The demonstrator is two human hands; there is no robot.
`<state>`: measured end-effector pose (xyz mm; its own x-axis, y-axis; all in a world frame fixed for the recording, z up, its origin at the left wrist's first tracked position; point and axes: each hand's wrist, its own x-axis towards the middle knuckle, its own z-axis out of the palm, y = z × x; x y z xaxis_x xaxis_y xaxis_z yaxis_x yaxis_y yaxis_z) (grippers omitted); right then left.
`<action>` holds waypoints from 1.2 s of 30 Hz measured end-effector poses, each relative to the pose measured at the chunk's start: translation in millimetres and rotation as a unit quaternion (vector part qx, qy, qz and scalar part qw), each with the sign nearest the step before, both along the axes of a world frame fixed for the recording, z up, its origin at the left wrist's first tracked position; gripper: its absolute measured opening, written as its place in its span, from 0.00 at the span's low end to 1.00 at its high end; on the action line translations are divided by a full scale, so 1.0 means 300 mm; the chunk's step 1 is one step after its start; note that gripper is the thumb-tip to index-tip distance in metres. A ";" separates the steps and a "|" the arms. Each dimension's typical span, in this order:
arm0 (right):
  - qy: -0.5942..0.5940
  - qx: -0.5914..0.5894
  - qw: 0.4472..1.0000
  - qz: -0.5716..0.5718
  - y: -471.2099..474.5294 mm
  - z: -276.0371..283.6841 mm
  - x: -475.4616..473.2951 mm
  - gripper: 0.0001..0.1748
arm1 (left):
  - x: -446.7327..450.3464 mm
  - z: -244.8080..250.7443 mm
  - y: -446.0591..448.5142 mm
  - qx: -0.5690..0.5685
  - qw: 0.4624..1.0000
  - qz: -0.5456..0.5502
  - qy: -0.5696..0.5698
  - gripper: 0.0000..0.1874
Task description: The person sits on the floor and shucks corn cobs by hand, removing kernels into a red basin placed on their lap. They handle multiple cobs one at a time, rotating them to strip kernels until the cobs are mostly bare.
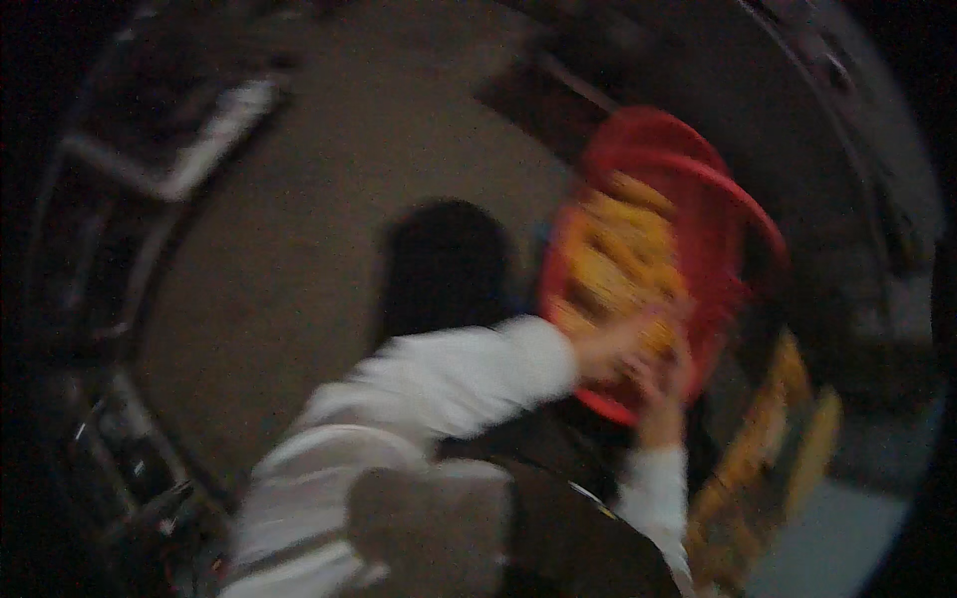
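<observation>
A red plastic basket (706, 224) with a raised handle-like band stands before me, to the right. Elongated yellow pieces that look like corn cobs (617, 250) fill much of its left side. Over its near end, my left hand (617, 347) and my right hand (665, 385) come together around a yellow corn cob (658, 335). The fingers of both seem to close on it, though motion blur hides their exact grip. White sleeves cover both forearms, and the left one reaches across in front of my body.
More orange-yellow cobs (755, 463) lie in a heap right of my right arm, beside a pale grey surface (830, 542). A dark rounded shape (448, 269) shows on the brown floor (299, 247). At far left is an object with a pale edge (217, 142), too blurred to name.
</observation>
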<state>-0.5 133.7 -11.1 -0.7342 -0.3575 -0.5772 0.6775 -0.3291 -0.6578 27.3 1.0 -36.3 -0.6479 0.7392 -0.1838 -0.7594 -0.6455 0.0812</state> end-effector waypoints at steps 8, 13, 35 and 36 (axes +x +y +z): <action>0.074 0.147 0.986 0.011 -0.003 -0.016 0.016 0.28 | -0.025 -0.034 0.009 -0.281 0.944 0.037 0.166 0.29; 0.051 0.157 0.986 -0.030 0.029 -0.094 -0.034 0.29 | 0.002 0.065 -0.023 -0.334 0.932 -0.025 0.137 0.24; 0.168 0.087 0.981 -0.049 0.061 -0.186 -0.100 0.34 | -0.085 -0.147 0.144 -0.543 0.748 0.221 0.310 0.23; 0.194 0.031 0.979 -0.060 0.057 -0.186 -0.096 0.32 | -0.060 -0.064 0.098 -0.486 0.797 0.210 0.289 0.22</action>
<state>-29.1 150.8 -66.7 -0.9372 -0.2276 -0.2644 0.3311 -0.3419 -0.8795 9.4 30.4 -55.5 -0.9851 0.1240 -0.1190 -0.1473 -0.2517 0.9565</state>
